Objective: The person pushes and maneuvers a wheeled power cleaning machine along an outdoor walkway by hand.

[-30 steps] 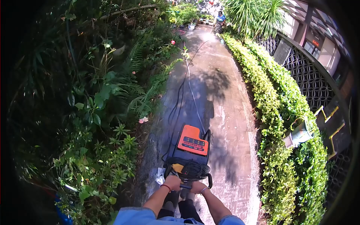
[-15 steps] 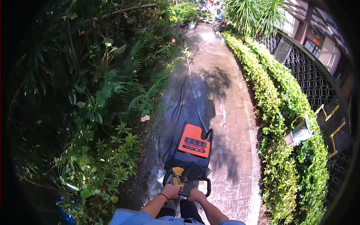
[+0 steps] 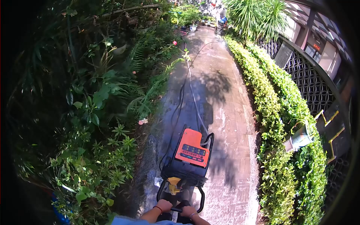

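Observation:
A wheeled pressure washer with an orange top cover [image 3: 192, 147] stands on the path in front of me. Its black handle frame [image 3: 203, 198] points back towards my body. My left hand [image 3: 164, 205] is wrapped round the crossbar on the left, a red band at its wrist. Close beside it, my right hand [image 3: 188, 211] grips the same bar. Just ahead of the hands, a coil of black cable [image 3: 187, 178] lies over the machine next to a yellow part [image 3: 173, 185]. My fingers' undersides are hidden.
A hose [image 3: 194, 93] and a dark cable [image 3: 181, 97] run forward along the wet brick path [image 3: 232, 150]. Dense plants line the left; a clipped hedge [image 3: 270, 108] holding a tilted pot [image 3: 301, 138] borders the right. A person [image 3: 222, 20] is at the far end near fine spray.
My hands and the handle have moved down and closer to my body, and the machine sits lower in view. The far person has shifted slightly right, and the spray looks fainter.

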Tool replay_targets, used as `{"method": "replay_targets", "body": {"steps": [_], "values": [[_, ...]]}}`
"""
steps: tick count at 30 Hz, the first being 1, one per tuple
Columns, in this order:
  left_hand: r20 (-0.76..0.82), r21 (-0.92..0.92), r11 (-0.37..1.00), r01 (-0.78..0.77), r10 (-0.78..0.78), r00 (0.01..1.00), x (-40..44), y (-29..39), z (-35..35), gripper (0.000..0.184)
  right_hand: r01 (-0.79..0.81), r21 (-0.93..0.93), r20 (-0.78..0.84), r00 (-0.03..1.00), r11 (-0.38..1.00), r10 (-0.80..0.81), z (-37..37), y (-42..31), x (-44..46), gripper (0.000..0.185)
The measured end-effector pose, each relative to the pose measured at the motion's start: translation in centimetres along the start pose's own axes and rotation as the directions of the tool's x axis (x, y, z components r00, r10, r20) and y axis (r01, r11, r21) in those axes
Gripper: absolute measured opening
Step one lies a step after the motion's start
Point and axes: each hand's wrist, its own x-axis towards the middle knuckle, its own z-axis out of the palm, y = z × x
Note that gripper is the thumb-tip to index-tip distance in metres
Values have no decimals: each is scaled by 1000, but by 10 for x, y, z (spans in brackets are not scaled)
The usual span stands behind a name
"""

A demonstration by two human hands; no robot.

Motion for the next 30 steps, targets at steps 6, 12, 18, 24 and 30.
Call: {"method": "replay_targets", "body": {"steps": [6,12,18,24,30], "values": [[70,-63,997,-49,54,996,15,7,1,18,17,-46,-33,999,999,-18,11,21,10,27],[1,-82,992,-92,92,996,54,-5,-12,17,2,-121,46,999,993,4,-48,26,21,29],[-38,-65,997,-43,41,998,96,-27,-45,17,15,-116,64,998,993,-8,-92,44,59,31],[-76,-34,997,74,-77,994,130,-56,-83,17,-37,-109,-10,999,993,36,-128,49,104,31],[-167,-20,990,140,-141,976,161,-77,-118,14,-52,-86,-122,992,995,41,-179,45,121,27]]}}
